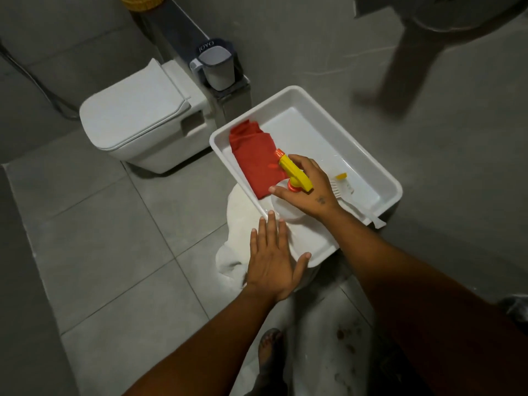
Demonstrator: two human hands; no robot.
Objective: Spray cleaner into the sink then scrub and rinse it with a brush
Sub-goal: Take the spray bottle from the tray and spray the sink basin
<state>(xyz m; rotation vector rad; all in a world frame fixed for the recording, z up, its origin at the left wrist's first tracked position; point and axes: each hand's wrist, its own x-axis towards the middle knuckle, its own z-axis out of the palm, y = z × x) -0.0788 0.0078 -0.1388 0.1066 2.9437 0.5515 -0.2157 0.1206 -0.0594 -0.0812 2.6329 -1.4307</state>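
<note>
A white rectangular sink point(368, 155) sits loose on a white pedestal in the middle of the view. Inside it lies a red cloth point(254, 158) at the left and a white brush point(347, 195) with a yellow tip along the right wall. My right hand point(307, 188) grips a white spray bottle point(285, 208) with a yellow and orange trigger head, nozzle pointing at the red cloth. My left hand point(273, 260) rests flat, fingers spread, on the sink's near rim.
A white toilet point(137, 118) with its lid down stands to the left on grey floor tiles. A grey and white bin point(217, 67) sits behind the sink. Another person's leg point(405, 61) is at the upper right. My bare foot point(270, 355) shows below.
</note>
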